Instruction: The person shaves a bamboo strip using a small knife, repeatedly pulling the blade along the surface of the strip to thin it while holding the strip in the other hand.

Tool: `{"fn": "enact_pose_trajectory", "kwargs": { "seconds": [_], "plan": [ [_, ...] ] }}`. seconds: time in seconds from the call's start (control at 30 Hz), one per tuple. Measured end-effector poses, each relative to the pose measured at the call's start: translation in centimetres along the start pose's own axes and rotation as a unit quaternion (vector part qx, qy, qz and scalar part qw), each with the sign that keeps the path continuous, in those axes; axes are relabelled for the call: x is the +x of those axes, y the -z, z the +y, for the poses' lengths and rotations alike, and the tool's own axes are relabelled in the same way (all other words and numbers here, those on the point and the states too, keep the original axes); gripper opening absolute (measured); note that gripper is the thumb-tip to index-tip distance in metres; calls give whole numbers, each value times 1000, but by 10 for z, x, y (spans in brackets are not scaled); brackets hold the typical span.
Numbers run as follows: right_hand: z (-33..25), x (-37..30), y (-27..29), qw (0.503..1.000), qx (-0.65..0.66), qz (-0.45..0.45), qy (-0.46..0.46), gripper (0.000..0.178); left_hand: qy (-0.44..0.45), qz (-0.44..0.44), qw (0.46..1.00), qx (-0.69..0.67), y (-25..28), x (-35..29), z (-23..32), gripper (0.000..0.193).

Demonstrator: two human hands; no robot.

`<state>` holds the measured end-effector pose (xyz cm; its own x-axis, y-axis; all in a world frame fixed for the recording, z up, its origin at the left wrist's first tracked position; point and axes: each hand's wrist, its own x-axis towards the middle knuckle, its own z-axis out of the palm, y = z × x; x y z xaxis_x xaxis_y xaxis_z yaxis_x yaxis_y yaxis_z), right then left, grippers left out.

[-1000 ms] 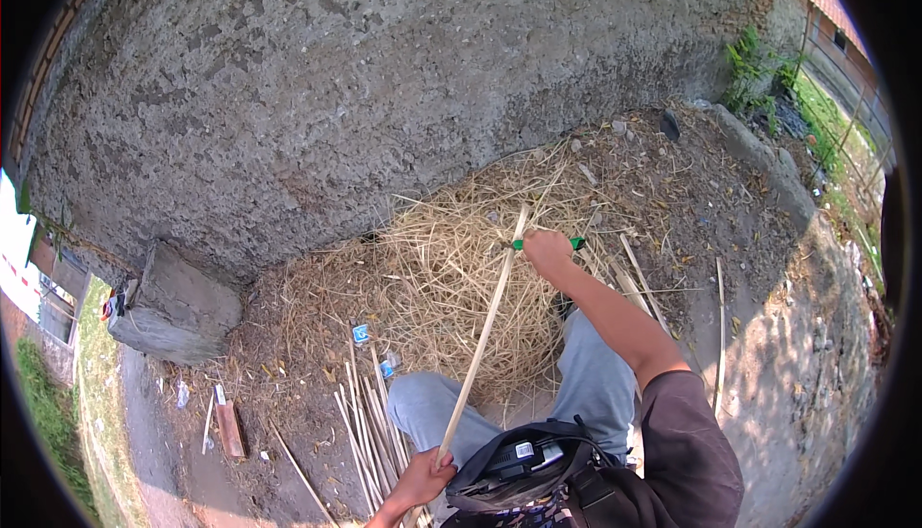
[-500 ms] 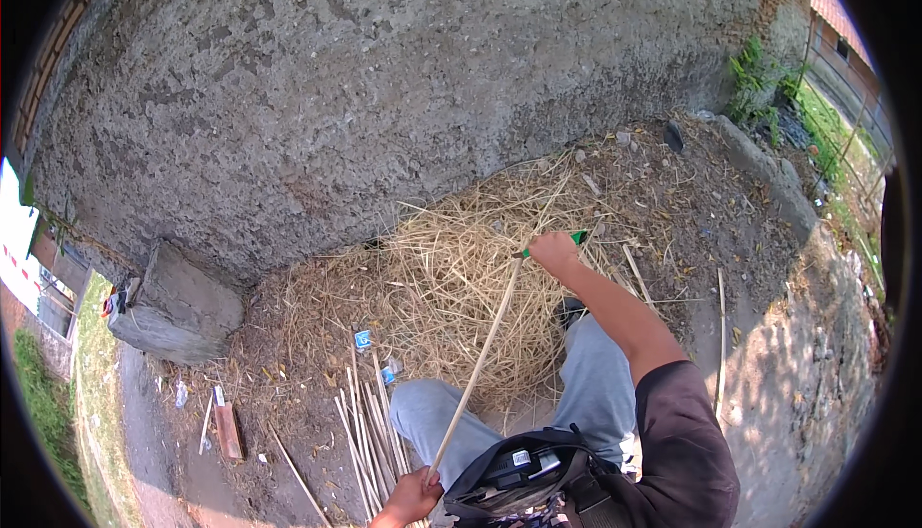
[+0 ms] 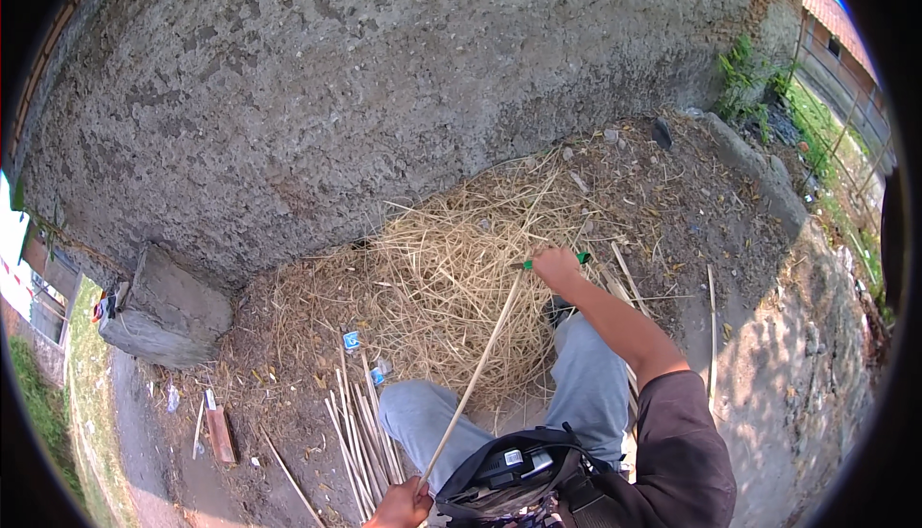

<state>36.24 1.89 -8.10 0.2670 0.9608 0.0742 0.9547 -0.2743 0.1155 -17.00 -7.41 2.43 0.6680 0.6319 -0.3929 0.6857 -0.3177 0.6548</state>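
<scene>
A long pale wooden or bamboo stick (image 3: 476, 376) slants from my lap up toward the pile of shavings. My left hand (image 3: 403, 504) is closed round its near end, beside the bag at my waist. At the far end, my right hand (image 3: 555, 268) grips a green-handled knife (image 3: 583, 258). The knife lies across the stick, close to its tip; most of the blade is hidden or too small to make out. Beneath and beyond lies a heap of thin pale shavings (image 3: 447, 264). My grey-trousered knees are on either side of the stick.
Several similar sticks (image 3: 357, 442) lie bundled by my left knee. A rough grey wall (image 3: 384, 77) rises behind the heap, with a concrete block (image 3: 173, 307) at its left. Small blue packets (image 3: 351, 340) and a brown flat piece (image 3: 220, 432) rest on the ground. An open black bag (image 3: 504, 475) sits at my waist.
My right hand with the knife has moved slightly nearer me along the stick, and the handle has tilted a little. The left hand keeps its hold. The whole view has shifted slightly.
</scene>
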Motion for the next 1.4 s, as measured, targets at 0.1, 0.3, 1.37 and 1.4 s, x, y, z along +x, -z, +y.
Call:
{"fn": "enact_pose_trajectory", "kwargs": {
  "seconds": [0.1,0.3,1.37,1.4],
  "plan": [
    [-1,-1,-3,1000,4,7,11,9,41,-1,999,4,-2,-6,0,28],
    [-1,3,-5,1000,21,10,13,9,17,12,999,49,-12,-15,-4,33],
    [-17,-18,20,977,170,-45,-120,13,-28,69,997,35,-8,-26,-17,12],
    [-21,-18,21,986,135,-37,-84,12,11,65,998,9,-8,-26,-17,13]
  ]
}}
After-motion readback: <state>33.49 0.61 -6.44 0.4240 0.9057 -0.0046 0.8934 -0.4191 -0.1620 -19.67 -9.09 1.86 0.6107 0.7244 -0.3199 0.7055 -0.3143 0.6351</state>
